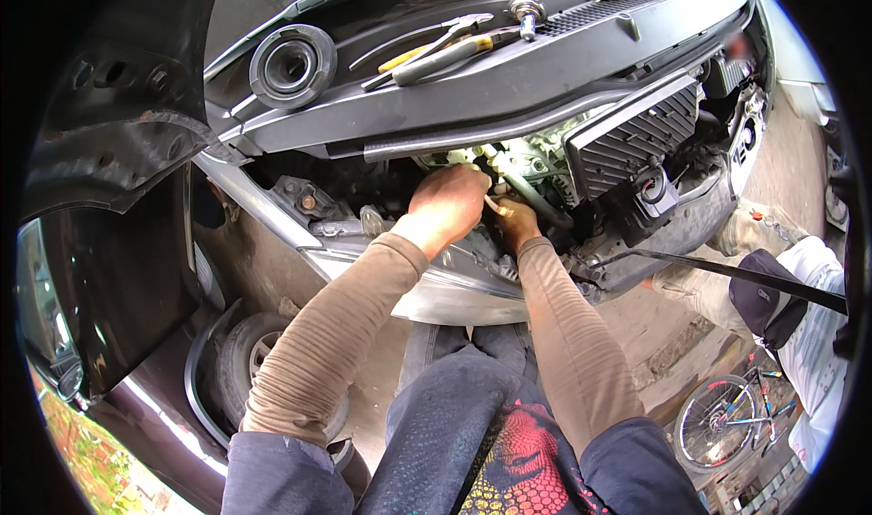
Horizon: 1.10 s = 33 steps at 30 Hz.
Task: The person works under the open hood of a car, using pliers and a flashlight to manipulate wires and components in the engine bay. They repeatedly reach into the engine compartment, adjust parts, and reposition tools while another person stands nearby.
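Note:
Both arms, in brown sleeves, reach into the open engine bay of a silver car. My left hand (448, 203) is curled palm-down beside pale engine parts (536, 156); its fingers look closed, and what they hold is hidden beneath them. Close by on its right, my right hand (516, 222) reaches down next to a dark hose (536, 195). Its fingertips are mostly hidden among the parts, so its grip does not show. Right of my hands sits a black ribbed engine box (629, 133).
On the cowl lie a round black rubber cover (292, 66), pliers (445, 54) and a headlight bulb (528, 15). A black prop rod (740, 272) crosses at right, near another person (817, 342). A bicycle (727, 415) and a car wheel (250, 356) are lower down.

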Tool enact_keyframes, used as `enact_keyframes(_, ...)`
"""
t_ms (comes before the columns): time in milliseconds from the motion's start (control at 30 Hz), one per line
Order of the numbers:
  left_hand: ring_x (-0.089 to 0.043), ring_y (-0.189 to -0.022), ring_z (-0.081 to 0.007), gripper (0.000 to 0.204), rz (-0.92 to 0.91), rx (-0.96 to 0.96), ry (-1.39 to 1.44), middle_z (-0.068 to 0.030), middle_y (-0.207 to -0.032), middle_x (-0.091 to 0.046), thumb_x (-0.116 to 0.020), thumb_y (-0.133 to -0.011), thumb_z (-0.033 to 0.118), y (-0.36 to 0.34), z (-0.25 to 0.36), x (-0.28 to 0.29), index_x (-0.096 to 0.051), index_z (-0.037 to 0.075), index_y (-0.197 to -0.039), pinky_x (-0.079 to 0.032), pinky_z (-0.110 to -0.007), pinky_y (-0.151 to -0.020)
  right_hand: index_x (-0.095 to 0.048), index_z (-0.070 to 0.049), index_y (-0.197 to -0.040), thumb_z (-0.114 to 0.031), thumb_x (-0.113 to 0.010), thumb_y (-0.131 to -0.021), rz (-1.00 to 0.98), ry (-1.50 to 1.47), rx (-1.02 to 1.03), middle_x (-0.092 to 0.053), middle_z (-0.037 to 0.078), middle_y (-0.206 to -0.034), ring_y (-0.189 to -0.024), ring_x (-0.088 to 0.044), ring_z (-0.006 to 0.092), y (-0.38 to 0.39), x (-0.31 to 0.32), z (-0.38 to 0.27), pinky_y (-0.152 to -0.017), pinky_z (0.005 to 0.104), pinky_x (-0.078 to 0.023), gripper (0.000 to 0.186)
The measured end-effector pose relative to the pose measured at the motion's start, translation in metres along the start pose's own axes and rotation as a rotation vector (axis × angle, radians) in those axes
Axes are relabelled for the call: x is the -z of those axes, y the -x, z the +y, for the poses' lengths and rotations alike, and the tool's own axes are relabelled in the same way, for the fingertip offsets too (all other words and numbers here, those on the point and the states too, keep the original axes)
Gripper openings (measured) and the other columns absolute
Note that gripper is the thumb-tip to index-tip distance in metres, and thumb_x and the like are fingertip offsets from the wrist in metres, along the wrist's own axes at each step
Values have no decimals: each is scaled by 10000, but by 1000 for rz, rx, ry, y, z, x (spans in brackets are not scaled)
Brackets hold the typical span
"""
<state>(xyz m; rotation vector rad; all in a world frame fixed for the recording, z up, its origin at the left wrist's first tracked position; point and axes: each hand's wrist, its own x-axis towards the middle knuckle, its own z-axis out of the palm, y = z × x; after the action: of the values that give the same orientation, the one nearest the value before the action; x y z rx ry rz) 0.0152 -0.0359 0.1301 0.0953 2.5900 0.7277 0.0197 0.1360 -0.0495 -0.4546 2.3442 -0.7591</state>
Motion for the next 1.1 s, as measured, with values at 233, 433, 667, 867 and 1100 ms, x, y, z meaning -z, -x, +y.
enact_keyframes(233, -676, -1025, -397, 269, -255, 165, -3, -262, -1030, -698, -588, -729, 15, -24, -1, -8, -732, -9, -955, -546, -452, -886, -658, -98, -1199, -349, -581, -943, 185, -386, -445, -691, 170, -1164, -1079, -642, 331, 0, -5, -6, -887, 392, -490, 367)
enact_keyframes(433, -692, -1016, -359, 233, -71, 127, -89, -221, -1004, -716, -642, -752, 65, -35, -4, -30, -737, 23, -960, -552, -437, -883, -649, -68, -1187, -337, -612, -923, 228, -278, -254, -676, 172, -1216, -1129, -628, 330, 6, -3, -6, -935, 393, -479, 378)
enact_keyframes(667, -701, -1006, -328, 208, -72, 24, -102, -178, -1019, -729, -669, -780, 87, -35, -19, -41, -751, 58, -969, -553, -418, -872, -616, -80, -1308, -364, -637, -906, -65, -201, -471, -623, 190, -1332, -1258, -572, 325, 3, 12, -16, -1014, 407, -452, 492)
enact_keyframes(867, -688, -1011, -361, 211, -185, -31, 29, -212, -1021, -716, -645, -860, 163, -29, -16, -25, -732, 33, -1001, -525, -444, -898, -631, -89, -1202, -271, -594, -881, 74, -309, -370, -639, 205, -1270, -1215, -578, 356, 8, -2, 3, -996, 412, -458, 370)
enact_keyframes(1100, -704, -904, -364, 206, -278, -190, -185, -200, -925, -723, -634, -740, 107, -33, -11, -18, -742, 51, -906, -527, -433, -847, -634, -70, -1191, -224, -594, -888, 103, -262, -381, -674, 155, -1213, -1100, -633, 295, -8, -42, 33, -935, 361, -484, 343)
